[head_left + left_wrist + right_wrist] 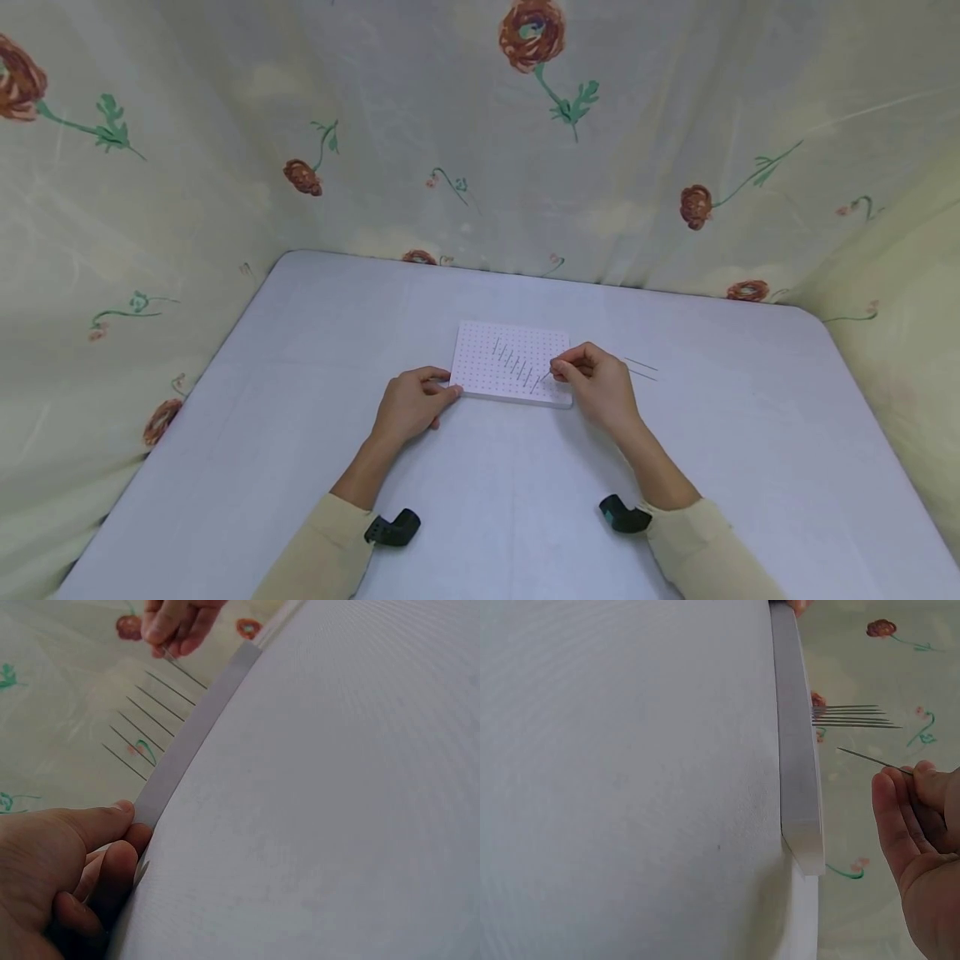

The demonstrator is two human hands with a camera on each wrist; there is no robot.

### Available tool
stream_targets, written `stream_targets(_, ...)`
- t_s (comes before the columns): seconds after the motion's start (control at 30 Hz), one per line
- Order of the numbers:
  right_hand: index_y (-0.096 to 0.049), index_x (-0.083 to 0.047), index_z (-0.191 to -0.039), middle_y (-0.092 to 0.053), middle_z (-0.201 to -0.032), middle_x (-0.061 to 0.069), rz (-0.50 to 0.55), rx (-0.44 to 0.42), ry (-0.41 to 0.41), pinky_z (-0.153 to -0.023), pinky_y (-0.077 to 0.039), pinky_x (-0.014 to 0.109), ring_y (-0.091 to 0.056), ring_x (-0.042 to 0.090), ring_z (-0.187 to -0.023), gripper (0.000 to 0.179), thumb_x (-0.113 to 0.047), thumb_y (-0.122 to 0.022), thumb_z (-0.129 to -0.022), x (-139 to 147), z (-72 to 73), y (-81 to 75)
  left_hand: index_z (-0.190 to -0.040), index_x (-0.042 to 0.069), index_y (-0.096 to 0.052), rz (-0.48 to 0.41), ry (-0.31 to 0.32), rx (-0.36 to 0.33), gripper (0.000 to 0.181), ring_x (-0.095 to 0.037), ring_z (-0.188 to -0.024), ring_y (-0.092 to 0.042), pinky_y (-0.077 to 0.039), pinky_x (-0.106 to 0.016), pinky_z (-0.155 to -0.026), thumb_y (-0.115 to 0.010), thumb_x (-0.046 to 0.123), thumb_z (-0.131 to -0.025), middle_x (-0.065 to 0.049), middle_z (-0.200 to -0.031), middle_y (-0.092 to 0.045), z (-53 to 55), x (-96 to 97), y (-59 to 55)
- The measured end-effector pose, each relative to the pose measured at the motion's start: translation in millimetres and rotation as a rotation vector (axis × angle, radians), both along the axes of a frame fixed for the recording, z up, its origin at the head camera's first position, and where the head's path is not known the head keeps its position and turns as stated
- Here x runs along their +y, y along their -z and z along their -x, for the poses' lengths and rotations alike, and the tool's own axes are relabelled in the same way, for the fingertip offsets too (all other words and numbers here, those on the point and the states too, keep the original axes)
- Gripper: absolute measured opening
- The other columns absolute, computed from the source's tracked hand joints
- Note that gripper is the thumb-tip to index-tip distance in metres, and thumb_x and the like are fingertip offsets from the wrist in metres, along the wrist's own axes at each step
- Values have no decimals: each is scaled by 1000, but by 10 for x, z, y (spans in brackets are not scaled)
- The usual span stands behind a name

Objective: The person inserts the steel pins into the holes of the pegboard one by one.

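Observation:
A white board (474, 354) dotted with rows of small holes lies on the table. Several thin metal rods (859, 725) stand upright in it, forming a slanted row. My left hand (411, 406) grips the board's near left corner, thumb at the front edge and fingers by the side. Between thumb and fingertips, my right hand (602, 392) pinches another thin rod (864, 758), tilted above the board's right part. In the right wrist view its free end is apart from the standing rods and clear of the board's edge.
Two more thin rods (641, 364) lie on the white table (735, 433) to the right of the board, partly behind the right hand. A flowered curtain (420, 100) hangs around the table's back and sides. Each wrist wears a black camera (624, 514).

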State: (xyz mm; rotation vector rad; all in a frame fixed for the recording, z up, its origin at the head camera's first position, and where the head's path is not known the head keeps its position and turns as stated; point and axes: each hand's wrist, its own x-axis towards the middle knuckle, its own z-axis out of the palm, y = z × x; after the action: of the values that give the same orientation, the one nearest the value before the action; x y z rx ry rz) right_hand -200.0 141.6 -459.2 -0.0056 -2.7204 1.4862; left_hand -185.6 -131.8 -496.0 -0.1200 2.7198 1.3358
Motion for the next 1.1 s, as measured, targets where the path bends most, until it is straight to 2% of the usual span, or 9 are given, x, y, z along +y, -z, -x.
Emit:
stream_targets(0.37, -67, -4, -100, -77, -102, 13, -53, 55, -14, -76, -56, 19, -75, 22, -91, 11, -15, -70, -98, -76, 14, 52, -126, 9, -69, -8, 2, 3, 42, -13, -42, -57, -38, -26, -51, -76, 32, -92, -1, -79, -76, -2, -3, -9)
stream_targets(0.7, -64, -4, -103, -76, -106, 13, -102, 77, 1, -86, -59, 37, -73, 23, -98, 12, -15, -68, -99, -122, 46, 79, -126, 8, -69, -9, 2, 4, 42, -12, -42, -57, -37, -25, -49, -76, 32, -92, -3, -83, -78, -3, 5, -12)
stream_targets(1.1, -66, -4, -103, -76, -106, 13, -147, 106, -40, -91, -57, 42, -72, 27, -103, 12, -14, -69, -98, -147, 63, 96, -126, 9, -70, -8, -6, -10, 42, -13, -43, -58, -38, -25, -49, -76, 32, -92, -4, -87, -78, 1, 0, -21)
